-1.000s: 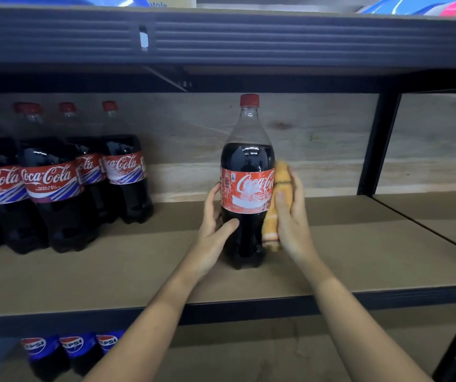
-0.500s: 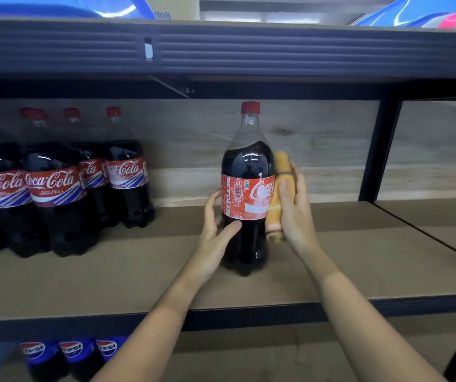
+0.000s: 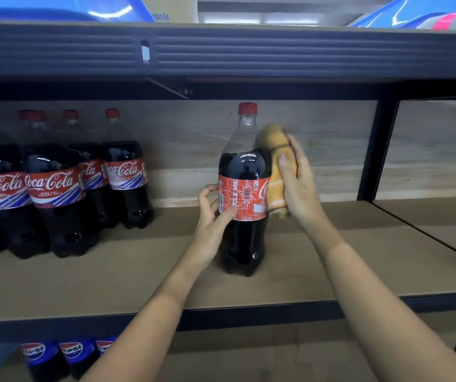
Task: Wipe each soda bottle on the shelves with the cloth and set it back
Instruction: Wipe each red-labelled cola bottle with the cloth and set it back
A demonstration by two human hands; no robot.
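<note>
Left hand [image 3: 212, 213] grips glossy plastic bottle [image 3: 244, 188]; right hand [image 3: 298, 180] presses, seemingly clasping, rolled orange cloth [image 3: 275, 172].

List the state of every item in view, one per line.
Red-capped cola bottle: upright on shelf, capped.
Orange folded cloth: pressed against bottle's right side.
Left hand: gripping the label.
Right hand: holding cloth.
Grouped cola bottles: upright, capped.
</note>
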